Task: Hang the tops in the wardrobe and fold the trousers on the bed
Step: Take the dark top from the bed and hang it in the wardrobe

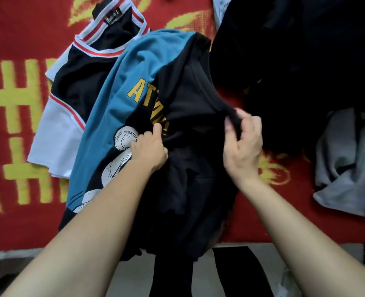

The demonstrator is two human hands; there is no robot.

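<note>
Lying on the red-blanketed bed (16, 39), a black garment (188, 168) covers part of a blue-and-black top (117, 86) with yellow lettering, and its lower end hangs over the bed's near edge. Left hand (150, 146) grips the black cloth at its left border, fingers curled into it; right hand (242, 138) pinches a raised fold of the same cloth between thumb and fingers. Black-and-white jersey (70, 82) lies left, tucked under the blue top; grey garment (349, 163) lies well to the right; dark pile (295, 50) sits at the far side.
</note>
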